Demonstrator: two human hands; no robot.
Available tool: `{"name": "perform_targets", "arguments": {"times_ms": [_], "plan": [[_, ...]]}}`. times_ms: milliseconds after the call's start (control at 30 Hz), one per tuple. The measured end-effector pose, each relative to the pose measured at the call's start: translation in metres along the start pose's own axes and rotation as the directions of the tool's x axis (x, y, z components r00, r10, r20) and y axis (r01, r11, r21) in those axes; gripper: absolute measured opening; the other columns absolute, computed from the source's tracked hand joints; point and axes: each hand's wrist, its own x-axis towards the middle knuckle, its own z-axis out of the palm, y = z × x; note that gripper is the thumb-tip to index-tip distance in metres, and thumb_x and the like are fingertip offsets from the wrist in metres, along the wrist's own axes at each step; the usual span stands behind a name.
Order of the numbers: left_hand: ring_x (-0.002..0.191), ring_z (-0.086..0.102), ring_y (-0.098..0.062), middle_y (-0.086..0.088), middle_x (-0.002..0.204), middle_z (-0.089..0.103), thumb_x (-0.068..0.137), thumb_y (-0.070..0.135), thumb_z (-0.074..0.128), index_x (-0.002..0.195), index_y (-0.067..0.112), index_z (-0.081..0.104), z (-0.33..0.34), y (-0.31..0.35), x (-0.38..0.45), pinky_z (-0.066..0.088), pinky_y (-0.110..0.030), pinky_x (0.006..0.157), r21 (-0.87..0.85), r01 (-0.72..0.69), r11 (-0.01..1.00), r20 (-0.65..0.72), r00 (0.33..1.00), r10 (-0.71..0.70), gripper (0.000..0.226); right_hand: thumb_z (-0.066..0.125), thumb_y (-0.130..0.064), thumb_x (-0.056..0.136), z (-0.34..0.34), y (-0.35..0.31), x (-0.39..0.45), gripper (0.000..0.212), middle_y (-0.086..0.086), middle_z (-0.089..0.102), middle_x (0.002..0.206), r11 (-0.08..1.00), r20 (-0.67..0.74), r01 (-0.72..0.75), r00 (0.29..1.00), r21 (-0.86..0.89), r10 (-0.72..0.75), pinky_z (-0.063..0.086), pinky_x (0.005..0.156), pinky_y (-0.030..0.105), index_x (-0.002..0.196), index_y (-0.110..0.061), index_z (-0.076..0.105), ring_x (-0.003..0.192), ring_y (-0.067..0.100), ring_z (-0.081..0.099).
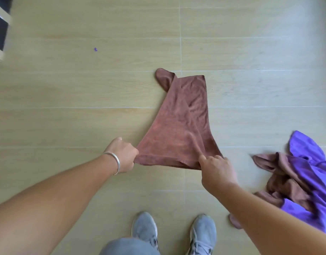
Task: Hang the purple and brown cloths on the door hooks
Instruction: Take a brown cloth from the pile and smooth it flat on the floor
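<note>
Left hand (124,155) and right hand (216,172) each pinch a near corner of the brown cloth (182,124) — pick-up step, I judge — next, carrying it to a door hook, none in view.

You have one view only, from your head, looking steeply down past your forearms to the floor (66,92) and your shoes (202,234). It sits close and wide-angle, bending the scene's edges.
</note>
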Motion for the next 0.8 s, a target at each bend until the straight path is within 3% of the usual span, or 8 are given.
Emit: {"name": "perform_targets", "arguments": {"times_ms": [100, 200, 300, 400, 567, 633, 733, 800], "plan": [[0.092, 0.064, -0.024, 0.000, 0.099, 0.069, 0.091, 0.024, 0.042, 0.102, 0.025, 0.061, -0.006, 0.011, -0.059, 0.031, -0.036, 0.080, -0.016, -0.037, 0.999, 0.067, 0.997, 0.038, 0.023, 0.043, -0.009, 0.078, -0.030, -0.002, -0.051, 0.021, -0.004, 0.063, 0.089, 0.999, 0.064, 0.016, 0.998, -0.031, -0.014, 0.029, 0.068, 0.033, 0.087, -0.026, 0.035, 0.087, 0.021, 0.057], [0.106, 0.058, -0.025, -0.002, 0.115, 0.063, 0.092, 0.020, 0.042, 0.119, 0.023, 0.056, -0.008, 0.022, -0.116, 0.035, -0.038, 0.086, -0.076, -0.052, 0.996, 0.101, 0.993, 0.059, 0.031, 0.039, -0.008, 0.083, -0.052, -0.005, -0.101, 0.024, -0.005, 0.063, 0.099, 0.997, 0.145, 0.047, 0.989, -0.060, -0.038, 0.035, 0.074, 0.033, 0.100, -0.025, 0.044, 0.096, 0.021, 0.058], [0.144, 0.022, -0.021, -0.002, 0.159, 0.019, 0.091, 0.017, 0.042, 0.146, 0.020, 0.035, -0.008, 0.028, -0.166, 0.028, -0.041, 0.109, -0.234, -0.063, 0.970, 0.097, 0.991, 0.088, 0.055, 0.037, -0.008, 0.088, -0.066, -0.006, -0.142, 0.040, -0.003, 0.066, 0.107, 0.994, 0.252, 0.084, 0.966, -0.072, -0.063, 0.039, 0.081, 0.034, 0.123, -0.025, 0.047, 0.102, 0.023, 0.062], [0.149, -0.007, -0.011, 0.006, 0.163, -0.009, 0.089, 0.007, 0.037, 0.155, 0.024, 0.006, -0.012, 0.032, -0.202, 0.005, -0.040, 0.120, -0.362, -0.108, 0.926, 0.069, 0.987, 0.142, 0.075, 0.037, -0.006, 0.087, -0.080, -0.007, -0.166, 0.040, 0.000, 0.066, 0.109, 0.990, 0.346, 0.120, 0.934, -0.078, -0.086, 0.044, 0.080, 0.035, 0.121, -0.024, 0.049, 0.103, 0.025, 0.063], [0.147, 0.011, -0.004, 0.014, 0.161, 0.014, 0.088, 0.003, 0.033, 0.154, 0.031, 0.015, -0.040, 0.015, -0.217, 0.004, -0.028, 0.120, -0.515, -0.087, 0.853, 0.051, 0.990, 0.132, 0.074, 0.039, -0.007, 0.089, -0.125, -0.003, -0.155, 0.030, -0.002, 0.063, 0.111, 0.993, 0.350, 0.079, 0.936, -0.090, -0.042, 0.045, 0.076, 0.032, 0.113, -0.023, 0.046, 0.104, 0.024, 0.063], [0.143, 0.028, -0.008, 0.013, 0.156, 0.030, 0.087, 0.006, 0.033, 0.151, 0.034, 0.030, -0.065, -0.003, -0.214, 0.015, -0.026, 0.117, -0.568, -0.022, 0.823, 0.049, 0.997, 0.060, 0.069, 0.041, -0.006, 0.086, -0.153, 0.000, -0.137, 0.028, -0.001, 0.062, 0.109, 0.997, 0.281, 0.043, 0.959, -0.060, -0.024, 0.042, 0.072, 0.032, 0.107, -0.026, 0.044, 0.102, 0.024, 0.062], [0.124, 0.052, -0.023, 0.006, 0.139, 0.055, 0.089, 0.016, 0.037, 0.134, 0.038, 0.051, -0.118, -0.042, -0.205, 0.042, -0.029, 0.099, -0.608, 0.087, 0.789, 0.029, 0.996, -0.087, 0.052, 0.039, -0.004, 0.086, -0.212, 0.008, -0.106, 0.028, 0.001, 0.062, 0.104, 1.000, 0.132, -0.009, 0.991, -0.027, 0.012, 0.041, 0.067, 0.031, 0.105, -0.023, 0.048, 0.095, 0.025, 0.062], [0.117, 0.056, -0.025, 0.003, 0.130, 0.061, 0.089, 0.018, 0.039, 0.125, 0.035, 0.059, -0.162, -0.073, -0.201, 0.047, -0.033, 0.095, -0.627, 0.127, 0.768, -0.025, 0.983, -0.183, 0.044, 0.039, -0.005, 0.085, -0.260, 0.013, -0.087, 0.031, 0.001, 0.063, 0.101, 0.999, 0.043, -0.049, 0.998, -0.017, 0.049, 0.040, 0.066, 0.029, 0.105, -0.024, 0.054, 0.090, 0.026, 0.061]]}}
